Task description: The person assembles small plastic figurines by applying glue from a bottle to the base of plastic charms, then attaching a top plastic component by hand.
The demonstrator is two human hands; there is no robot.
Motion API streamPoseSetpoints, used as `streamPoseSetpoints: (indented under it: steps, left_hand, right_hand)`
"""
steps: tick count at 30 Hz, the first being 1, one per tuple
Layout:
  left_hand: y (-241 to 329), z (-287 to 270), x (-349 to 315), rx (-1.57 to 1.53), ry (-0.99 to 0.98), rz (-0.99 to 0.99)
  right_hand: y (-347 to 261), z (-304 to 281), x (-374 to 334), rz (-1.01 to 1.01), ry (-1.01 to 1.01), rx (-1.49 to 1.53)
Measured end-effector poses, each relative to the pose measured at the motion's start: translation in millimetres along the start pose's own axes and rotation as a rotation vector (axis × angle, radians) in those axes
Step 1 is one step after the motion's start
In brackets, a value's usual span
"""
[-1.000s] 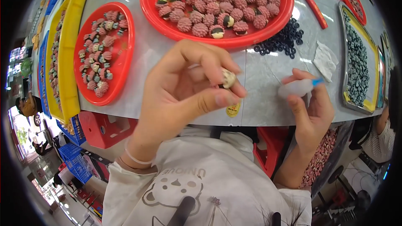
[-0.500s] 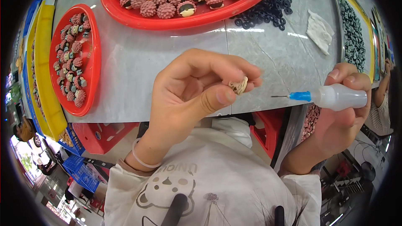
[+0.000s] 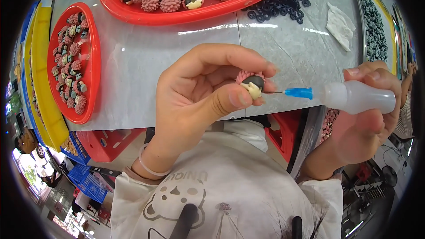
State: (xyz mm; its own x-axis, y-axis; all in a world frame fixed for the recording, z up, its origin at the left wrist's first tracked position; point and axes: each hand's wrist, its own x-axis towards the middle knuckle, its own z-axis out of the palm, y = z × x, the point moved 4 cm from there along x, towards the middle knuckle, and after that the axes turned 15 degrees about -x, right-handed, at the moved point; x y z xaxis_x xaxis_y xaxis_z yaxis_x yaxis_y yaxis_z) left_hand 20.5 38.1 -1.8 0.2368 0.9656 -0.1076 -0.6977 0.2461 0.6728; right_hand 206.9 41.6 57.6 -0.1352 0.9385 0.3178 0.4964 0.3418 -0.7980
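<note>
My left hand pinches a small figure piece between thumb and fingers; it has pink bumpy top, a black band and a cream lower part facing up. In my right hand lies a translucent white squeeze bottle, held sideways with the fingers around it. Its blue needle tip points left, and the thin metal needle reaches the right side of the piece. Whether the needle touches it, I cannot tell.
Pink-topped pieces fill a large red tray at the back and a smaller red tray at left. Black rings lie piled beside a crumpled white tissue. Dark green pieces fill a tray at right. The grey table's front edge runs below my hands.
The piece in my left hand has turned, now showing its black and cream side. The bottle has moved left relative to the piece, bringing its needle up to it.
</note>
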Motion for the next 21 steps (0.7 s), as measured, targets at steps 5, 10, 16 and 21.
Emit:
streamPoseSetpoints:
  steps: [5, 10, 16, 21]
  left_hand:
    - [0, 0, 0, -0.005, 0.016, -0.006]
    - [-1, -1, -1, 0.016, 0.014, 0.002]
    - [0, -2, 0, 0.018, 0.0, -0.017]
    - [0, 1, 1, -0.012, 0.012, -0.01]
  right_hand:
    - [-20, 5, -10, -0.095, 0.166, -0.299]
    - [-37, 2, -4, -0.331, 0.141, -0.469]
    - [-28, -5, 0, -0.311, -0.04, -0.266]
    - [-3, -16, -15, -0.052, 0.238, 0.015]
